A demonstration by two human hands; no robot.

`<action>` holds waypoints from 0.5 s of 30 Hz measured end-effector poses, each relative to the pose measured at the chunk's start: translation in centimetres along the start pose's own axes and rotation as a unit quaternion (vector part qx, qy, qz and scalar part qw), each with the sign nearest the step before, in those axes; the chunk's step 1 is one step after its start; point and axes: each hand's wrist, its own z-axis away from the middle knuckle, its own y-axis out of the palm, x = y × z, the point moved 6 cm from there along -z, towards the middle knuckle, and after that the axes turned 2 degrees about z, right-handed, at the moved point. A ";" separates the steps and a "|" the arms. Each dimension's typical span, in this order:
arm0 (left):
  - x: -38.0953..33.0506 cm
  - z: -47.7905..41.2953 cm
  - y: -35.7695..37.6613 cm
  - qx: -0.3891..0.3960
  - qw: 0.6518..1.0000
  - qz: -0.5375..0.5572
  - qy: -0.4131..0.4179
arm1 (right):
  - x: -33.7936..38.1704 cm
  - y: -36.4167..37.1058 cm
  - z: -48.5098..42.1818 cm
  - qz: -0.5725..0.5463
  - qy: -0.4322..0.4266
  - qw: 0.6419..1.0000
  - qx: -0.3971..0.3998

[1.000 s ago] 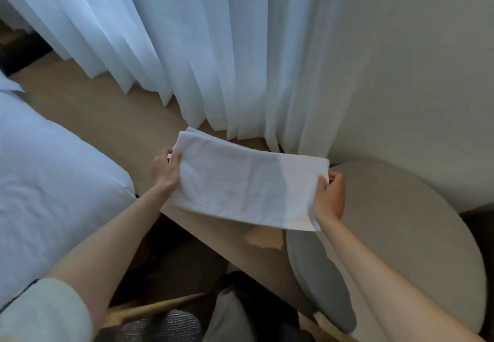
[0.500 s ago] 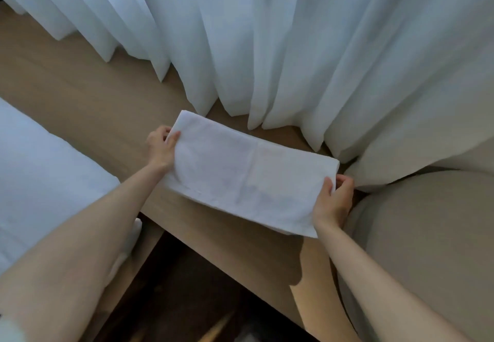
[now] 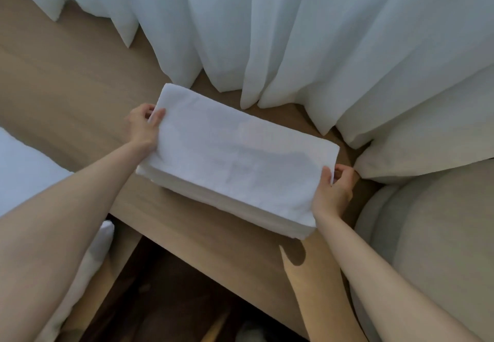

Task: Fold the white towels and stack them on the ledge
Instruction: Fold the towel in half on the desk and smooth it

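One sheer curtain [image 3: 294, 34] across top of frame. One wooden ledge [image 3: 66, 87] beneath it. Centre: one folded white towel [image 3: 240, 154] set on a towel stack [image 3: 213, 198] on the ledge, layers uncountable. Two hands, left hand [image 3: 143, 128] and right hand [image 3: 332, 192], thumb and fingers pinching the towel's short ends. Placement looks nearly done; letting go remains.

Most fingers of your left hand [image 3: 143, 125] and right hand [image 3: 332, 192] are hidden behind the ends of the towel [image 3: 240, 154]. You cannot tell whether the layers at its near edge are one towel or several. The left end of the ledge [image 3: 66, 79] runs out of frame.
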 end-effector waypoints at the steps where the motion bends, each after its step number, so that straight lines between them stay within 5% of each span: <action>1: 0.4 0.0 0.2 0.002 1.000 -0.012 0.001 | -0.4 0.2 -0.1 0.007 0.004 1.000 0.010; 8: 0.3 1.9 -1.3 -0.007 0.992 -0.121 0.038 | -1.2 -0.5 1.0 0.075 0.039 0.996 0.014; 15: 1.1 4.8 -2.7 -0.004 0.991 -0.131 -0.008 | -0.4 -0.6 2.9 0.151 0.029 0.983 0.105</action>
